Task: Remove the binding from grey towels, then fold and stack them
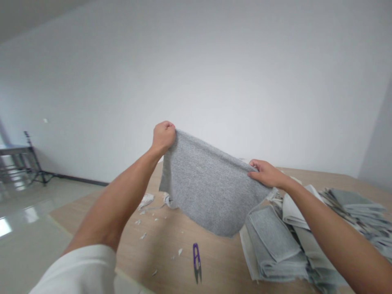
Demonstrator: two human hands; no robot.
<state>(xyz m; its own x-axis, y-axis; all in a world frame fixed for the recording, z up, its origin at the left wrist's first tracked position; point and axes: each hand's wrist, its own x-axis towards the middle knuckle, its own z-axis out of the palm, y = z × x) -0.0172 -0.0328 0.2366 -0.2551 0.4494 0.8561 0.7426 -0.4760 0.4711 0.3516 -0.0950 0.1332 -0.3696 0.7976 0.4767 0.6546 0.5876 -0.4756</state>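
A grey piece of fabric (211,183) hangs stretched between my two hands above the table. My left hand (164,135) is closed in a fist round its upper left corner and is the higher of the two. At the upper right edge, my right hand (265,173) pinches the cloth with the thumb in front. The top edge runs taut and slopes down to the right, while the lower edge hangs loose. Below the fabric, purple thread snips (197,261) lie on the table, blades toward me.
Folded grey and pale cloths (275,241) are piled on the right of the wooden table (171,265), with another stack (358,204) farther right. Small white scraps (143,235) are scattered at left. A white wall (214,73) rises behind; a black tripod (38,163) stands far left.
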